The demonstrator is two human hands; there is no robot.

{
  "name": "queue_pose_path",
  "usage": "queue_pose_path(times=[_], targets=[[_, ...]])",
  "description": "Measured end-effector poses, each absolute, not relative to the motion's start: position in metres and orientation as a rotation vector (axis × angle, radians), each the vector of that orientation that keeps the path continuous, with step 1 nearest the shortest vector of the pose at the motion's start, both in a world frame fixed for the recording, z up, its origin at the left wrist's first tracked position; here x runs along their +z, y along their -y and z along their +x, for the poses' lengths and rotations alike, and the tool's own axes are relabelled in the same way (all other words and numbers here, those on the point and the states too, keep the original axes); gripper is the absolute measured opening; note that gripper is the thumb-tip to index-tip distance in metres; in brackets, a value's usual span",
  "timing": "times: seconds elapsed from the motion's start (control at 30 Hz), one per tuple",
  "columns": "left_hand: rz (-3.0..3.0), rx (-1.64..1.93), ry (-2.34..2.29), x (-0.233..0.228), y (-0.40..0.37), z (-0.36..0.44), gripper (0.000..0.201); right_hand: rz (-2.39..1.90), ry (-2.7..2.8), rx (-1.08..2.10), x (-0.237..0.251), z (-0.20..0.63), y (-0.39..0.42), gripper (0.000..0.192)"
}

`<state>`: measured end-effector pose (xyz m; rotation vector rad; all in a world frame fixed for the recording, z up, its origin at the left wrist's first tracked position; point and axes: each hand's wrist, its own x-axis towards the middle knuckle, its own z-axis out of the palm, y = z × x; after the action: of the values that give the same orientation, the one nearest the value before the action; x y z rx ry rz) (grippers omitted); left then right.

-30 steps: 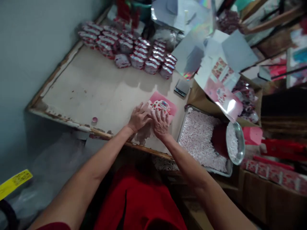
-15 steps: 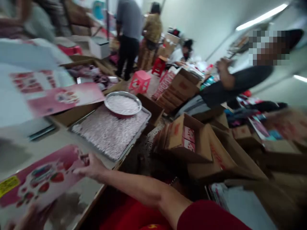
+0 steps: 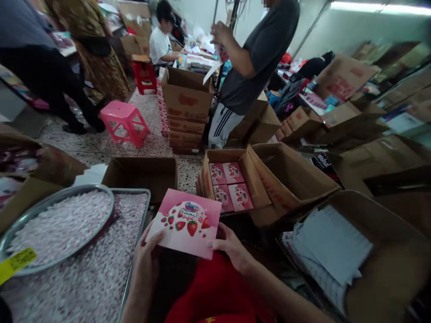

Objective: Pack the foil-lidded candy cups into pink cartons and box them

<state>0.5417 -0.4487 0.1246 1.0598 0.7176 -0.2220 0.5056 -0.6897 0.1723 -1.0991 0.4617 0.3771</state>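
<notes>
Head view: at lower left, a metal tray of white pellets [image 3: 134, 251] is seen. At lower centre, a flat pink strawberry-printed carton [image 3: 186, 223] is pinched between the left hand [image 3: 145, 262] and right hand [image 3: 232, 249], its long axis running left-right. An open cardboard box of matching pink cartons [image 3: 232, 188] lies just beyond, nearer the right hand.

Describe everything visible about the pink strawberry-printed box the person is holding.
The pink box looks like thin, flat cardboard, printed with red strawberries and a small logo on a white patch. It is held tilted above the person's lap, the left hand gripping its lower left corner and the right hand its lower right edge. Nothing else touches it.
</notes>
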Motion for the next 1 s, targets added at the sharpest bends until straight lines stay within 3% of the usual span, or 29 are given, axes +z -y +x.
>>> queue_pose_path(times=[0.1,0.3,0.57,0.73,0.8,0.87,0.93,1.0], targets=[[1.055,-0.172,-0.761,0.129,0.494,0.583,0.069,-1.036,-0.508,0.309,0.163,0.529,0.715,0.063],[0.848,-0.224,-0.922,0.135,0.542,0.612,0.055,-0.957,-0.621,0.419,0.138,0.571,0.731,0.064],[0.819,-0.077,-0.971,0.097,0.513,0.661,0.063,-1.044,-0.788,0.523,0.102,0.640,0.681,0.070],[0.991,-0.166,-0.785,0.045,0.478,0.666,0.056,-1.057,-0.757,0.562,0.071,0.720,0.635,0.059],[1.363,-0.237,-0.661,0.021,0.469,0.669,0.050,-1.045,-0.765,0.590,0.047,0.758,0.604,0.056],[1.755,-0.306,-0.418,-0.004,0.465,0.679,0.058,-1.087,-0.775,0.573,0.013,0.798,0.565,0.056],[2.059,-0.430,-0.220,-0.033,0.465,0.694,0.071,-1.148,-0.758,0.552,-0.033,0.837,0.523,0.058],[2.269,-0.568,-0.156,-0.067,0.467,0.708,0.065,-1.190,-0.720,0.551,-0.087,0.872,0.483,0.059]])
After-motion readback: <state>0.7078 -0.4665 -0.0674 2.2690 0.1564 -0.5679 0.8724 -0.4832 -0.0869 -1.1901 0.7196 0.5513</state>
